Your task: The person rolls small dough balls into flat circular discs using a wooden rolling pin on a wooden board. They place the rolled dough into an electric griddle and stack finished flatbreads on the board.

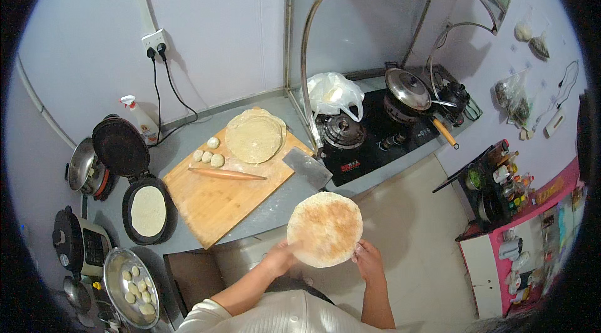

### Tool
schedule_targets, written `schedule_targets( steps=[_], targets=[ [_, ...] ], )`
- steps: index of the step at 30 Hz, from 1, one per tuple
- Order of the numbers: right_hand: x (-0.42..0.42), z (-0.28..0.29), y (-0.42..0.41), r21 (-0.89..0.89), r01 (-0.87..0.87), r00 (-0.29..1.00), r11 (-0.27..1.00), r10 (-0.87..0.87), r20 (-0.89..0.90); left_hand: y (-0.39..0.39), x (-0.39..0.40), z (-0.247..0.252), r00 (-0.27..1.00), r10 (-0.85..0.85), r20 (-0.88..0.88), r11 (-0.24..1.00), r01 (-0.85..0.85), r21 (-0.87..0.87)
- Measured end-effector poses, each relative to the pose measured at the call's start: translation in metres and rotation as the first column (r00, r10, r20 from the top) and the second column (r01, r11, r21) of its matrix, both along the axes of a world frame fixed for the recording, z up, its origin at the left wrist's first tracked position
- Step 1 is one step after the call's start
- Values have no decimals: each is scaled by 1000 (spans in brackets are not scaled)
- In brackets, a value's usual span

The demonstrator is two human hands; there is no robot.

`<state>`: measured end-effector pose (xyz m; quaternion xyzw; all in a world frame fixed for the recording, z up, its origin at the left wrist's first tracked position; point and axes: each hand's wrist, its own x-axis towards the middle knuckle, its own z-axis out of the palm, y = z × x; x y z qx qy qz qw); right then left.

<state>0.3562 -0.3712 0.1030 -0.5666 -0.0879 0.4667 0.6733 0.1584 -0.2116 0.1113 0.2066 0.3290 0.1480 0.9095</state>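
Note:
A round, browned flatbread (325, 229) is held in front of me, over the floor just off the counter. My left hand (280, 258) grips its lower left rim, and my right hand (367, 258) has the lower right rim. On the wooden board (249, 199) lie a stack of rolled dough rounds (253, 138), several dough balls (206, 158) and a thin rolling pin (227, 174). A cleaver (307, 168) rests across the board's right edge. Left of the board, an electric griddle (121, 145) stands with its lid up and a pale dough round (149, 211) inside.
A steel bowl (110, 281) holds several dough pieces beside a rice cooker (77, 244). At the right, a gas hob (371, 154) carries a lidded wok (407, 91) and a white plastic bag (331, 93). Power cords (176, 119) hang behind the board near a spray bottle (143, 121).

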Motion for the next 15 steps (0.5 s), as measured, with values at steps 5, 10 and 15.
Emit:
schedule_targets(
  steps=[5,10,15],
  targets=[
    [1,-1,43,-12,7,999,1000,-6,51,30,-2,-5,998,70,4,995,-70,65],
    [23,-8,86,111,209,976,972,-214,35,68,-5,1,996,76,53,995,-79,64],
    [74,10,163,213,257,964,943,-266,17,96,-34,-2,982,187,-17,981,-186,61]
  ],
)
